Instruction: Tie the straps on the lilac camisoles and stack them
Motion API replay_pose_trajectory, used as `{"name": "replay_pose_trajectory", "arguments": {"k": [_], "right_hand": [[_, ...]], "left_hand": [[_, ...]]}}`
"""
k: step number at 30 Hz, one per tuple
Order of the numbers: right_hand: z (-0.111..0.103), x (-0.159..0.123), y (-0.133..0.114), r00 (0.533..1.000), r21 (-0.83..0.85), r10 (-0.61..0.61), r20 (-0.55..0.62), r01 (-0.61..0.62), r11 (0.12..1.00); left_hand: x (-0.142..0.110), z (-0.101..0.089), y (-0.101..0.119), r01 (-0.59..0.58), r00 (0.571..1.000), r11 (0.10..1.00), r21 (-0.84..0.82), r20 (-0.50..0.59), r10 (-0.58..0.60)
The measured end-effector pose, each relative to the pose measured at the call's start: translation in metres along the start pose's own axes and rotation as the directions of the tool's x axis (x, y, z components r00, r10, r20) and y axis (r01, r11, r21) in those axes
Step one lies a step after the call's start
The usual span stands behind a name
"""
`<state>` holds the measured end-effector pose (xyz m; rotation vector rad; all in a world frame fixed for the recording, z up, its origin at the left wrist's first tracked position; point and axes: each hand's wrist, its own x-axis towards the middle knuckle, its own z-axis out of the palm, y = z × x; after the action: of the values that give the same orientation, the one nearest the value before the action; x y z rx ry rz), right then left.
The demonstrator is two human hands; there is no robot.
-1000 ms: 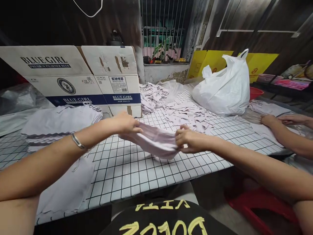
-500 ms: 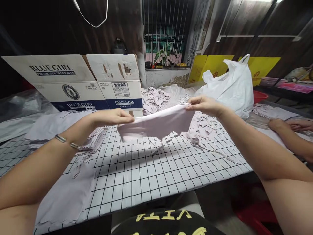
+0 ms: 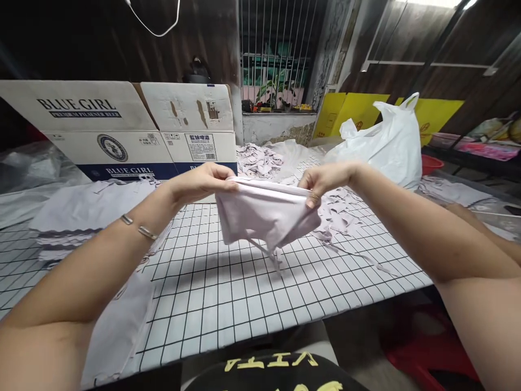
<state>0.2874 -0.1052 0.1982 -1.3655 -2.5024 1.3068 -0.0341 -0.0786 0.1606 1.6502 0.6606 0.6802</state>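
A pale lilac piece of fabric (image 3: 264, 214) with thin straps dangling from its lower edge hangs above the table. My left hand (image 3: 207, 182) pinches its upper left corner, and my right hand (image 3: 321, 182) grips the upper right, thumb in front. Between the hands the top edge runs nearly straight, while the lower part droops in folds. On the left, behind my forearm, lies a stack of similar lilac pieces (image 3: 93, 206). Another such piece (image 3: 122, 326) is spread at the table's near left edge, partly hidden by my arm.
A grid-patterned cloth covers the table (image 3: 228, 309). Behind stand an open beer carton (image 3: 163, 157) and a white plastic bag (image 3: 378, 141). Fabric scraps (image 3: 342, 212) lie beyond my right hand, with more (image 3: 258, 163) at the back. Another person's arm (image 3: 476, 222) reaches in at right.
My hands have come closer together, the left moving right and up. The fabric, stretched wide before, now sags in folds between them. The other person's hands have slipped mostly behind my right arm.
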Motion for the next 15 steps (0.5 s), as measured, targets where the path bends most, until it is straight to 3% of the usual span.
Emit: {"name": "replay_pose_trajectory", "arguments": {"k": [3, 8, 10, 13, 15], "right_hand": [[-0.006, -0.005, 0.028, 0.99, -0.049, 0.088, -0.107, -0.094, 0.994], [-0.039, 0.014, 0.052, 0.965, -0.049, -0.032, -0.26, 0.02, 0.999], [-0.061, 0.025, 0.058, 0.945, -0.115, -0.013, -0.326, -0.026, 0.993], [-0.092, 0.037, 0.066, 0.864, -0.182, 0.044, -0.501, -0.155, 0.971], [-0.105, 0.039, 0.066, 0.81, -0.134, -0.014, -0.586, -0.079, 0.988]], "left_hand": [[-0.011, -0.032, 0.001, 0.017, 1.0, 0.991, 0.13, -0.004, -0.016], [-0.002, -0.076, 0.005, 0.088, 0.995, 0.921, 0.378, -0.072, -0.065], [0.008, -0.092, 0.01, 0.111, 0.988, 0.871, 0.478, -0.149, -0.044], [0.022, -0.109, 0.026, 0.13, 0.97, 0.779, 0.613, -0.24, 0.027], [0.028, -0.109, 0.041, 0.084, 0.966, 0.758, 0.647, -0.239, 0.097]]}}
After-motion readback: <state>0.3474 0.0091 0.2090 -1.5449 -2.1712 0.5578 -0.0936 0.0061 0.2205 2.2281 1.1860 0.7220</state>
